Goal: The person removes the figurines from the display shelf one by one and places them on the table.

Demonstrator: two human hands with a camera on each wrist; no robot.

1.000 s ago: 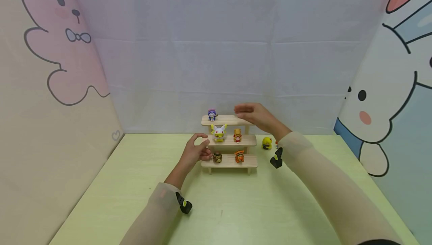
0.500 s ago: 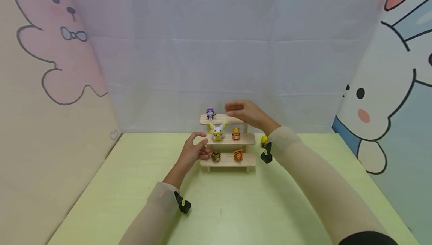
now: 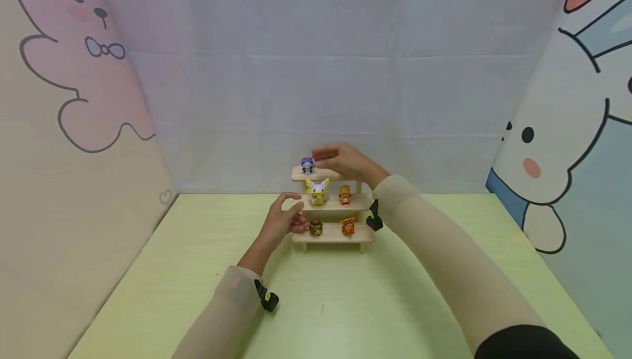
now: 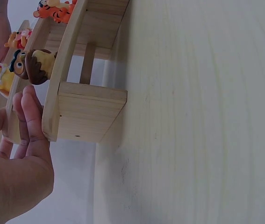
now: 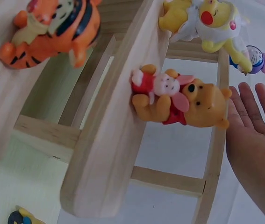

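Note:
A three-tier wooden display stand (image 3: 333,239) holds small figurines. At the left of the top tier sits a purple-and-blue figurine (image 3: 307,165); my right hand (image 3: 348,161) reaches in beside it with fingers extended, holding nothing. Whether the fingertips touch it, I cannot tell. My left hand (image 3: 277,224) rests at the stand's left end, its fingers against the tiers near a brown owl figurine (image 4: 41,65). The middle tier bears a yellow figurine in a white eared hood (image 3: 317,194) and a bear figurine (image 5: 202,105) hugging a piglet. An orange tiger figurine (image 3: 348,226) is on the bottom tier.
The stand is on a pale yellow-green table (image 3: 316,304) before a white back wall (image 3: 316,73). In the right wrist view a yellow-and-dark figurine (image 5: 25,217) lies on the table beside the stand. Cartoon-printed panels flank both sides.
My right hand has moved left above the top tier, up to the purple figurine. Its forearm now covers the yellow figurine on the table. The left hand keeps its place.

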